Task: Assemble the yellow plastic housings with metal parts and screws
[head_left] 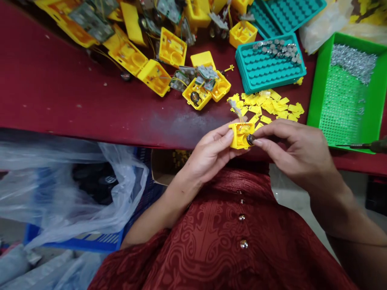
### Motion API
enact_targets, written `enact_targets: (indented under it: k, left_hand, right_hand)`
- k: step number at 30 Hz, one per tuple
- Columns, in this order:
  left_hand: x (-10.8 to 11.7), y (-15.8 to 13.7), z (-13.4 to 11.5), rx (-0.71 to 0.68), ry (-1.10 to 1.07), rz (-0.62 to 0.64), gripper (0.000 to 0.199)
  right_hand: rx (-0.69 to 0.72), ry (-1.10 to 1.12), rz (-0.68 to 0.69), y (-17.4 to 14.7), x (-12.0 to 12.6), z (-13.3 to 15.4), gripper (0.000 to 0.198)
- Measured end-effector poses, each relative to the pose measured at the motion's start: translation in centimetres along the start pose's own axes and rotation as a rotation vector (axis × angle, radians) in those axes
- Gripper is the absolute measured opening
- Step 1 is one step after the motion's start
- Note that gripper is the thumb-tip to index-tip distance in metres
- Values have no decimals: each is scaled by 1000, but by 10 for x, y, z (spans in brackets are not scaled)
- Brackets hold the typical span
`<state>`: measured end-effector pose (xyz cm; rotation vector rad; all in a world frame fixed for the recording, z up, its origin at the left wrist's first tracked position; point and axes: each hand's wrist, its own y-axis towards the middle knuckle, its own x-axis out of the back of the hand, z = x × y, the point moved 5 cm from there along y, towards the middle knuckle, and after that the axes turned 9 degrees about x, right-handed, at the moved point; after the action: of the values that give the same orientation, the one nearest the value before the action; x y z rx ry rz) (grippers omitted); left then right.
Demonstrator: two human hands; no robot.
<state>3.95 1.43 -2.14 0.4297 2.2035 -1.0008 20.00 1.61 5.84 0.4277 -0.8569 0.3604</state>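
My left hand (213,149) grips a small open yellow plastic case (238,141) just over the table's front edge. Thin wires run from the case up to a small circuit board (234,106) hanging outside it. Between thumb and forefinger, my right hand (292,149) pinches a small round dark speaker (250,139) at the right side of the case. Whether the speaker is seated in the case, I cannot tell. Just behind my hands lies a scatter of flat yellow plastic pieces (269,104).
Several yellow cases with boards (199,90) crowd the table's back. Teal trays (272,66) hold small round metal pieces. At right, a green tray (314,100) contains silvery screws (353,60); a screwdriver (371,146) lies across its front rim. Below left is a blue crate (81,243) with plastic sheeting.
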Motion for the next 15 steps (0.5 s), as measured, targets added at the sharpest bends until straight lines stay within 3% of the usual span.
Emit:
enact_targets:
  k: [6,11,15]
  left_hand:
    - [-7,-1,4,-61,29,6,29]
    - [-7,0,9,-65,79,-36,39]
    - [-9,-2,11,-69,123,-53,43]
  right_hand:
    - [55,-130,3,-8,-7,3,13]
    - [87,-212,-48,-15,-13,3,17]
    - [94,-252,10,-18,-18,1,23]
